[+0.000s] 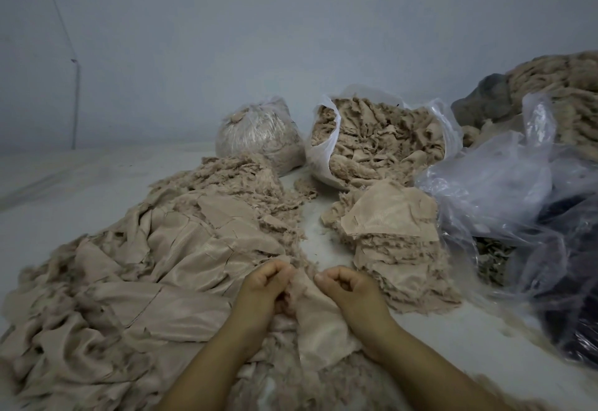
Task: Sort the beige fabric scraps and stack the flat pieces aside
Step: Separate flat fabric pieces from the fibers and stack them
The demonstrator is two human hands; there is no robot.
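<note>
While pinched at its far edge between left hand (268, 281) and right hand (346, 284), 1 beige scrap (315, 316) hangs down between the wrists, near centre. Both grips curled tight on that cloth, fingers folded in, thumbs on top. Looks like mid-sort, piece being spread or checked for flatness.

Risks: frayed edge tearing or shedding lint if pulled apart hard. Loose fluff clinging, dragging neighbours out of the big unsorted heap (129, 281) on the left. Flat stack (388, 232) just right and far of the hands, edges ragged, top piece curled up; sloppy drop could slide it or fold the new piece. Crumpled clear plastic (504, 190) touching the stack's right side, could snag a sleeve-free forearm swing or get pulled in.

Room: narrow bare strip of floor (310, 223) between heap and stack, straight ahead. Open floor far left. 2 filled bags, tied bag (259, 132) and open bag (382, 139), blocking the far side. Right side crowded with plastic and more scraps.
</note>
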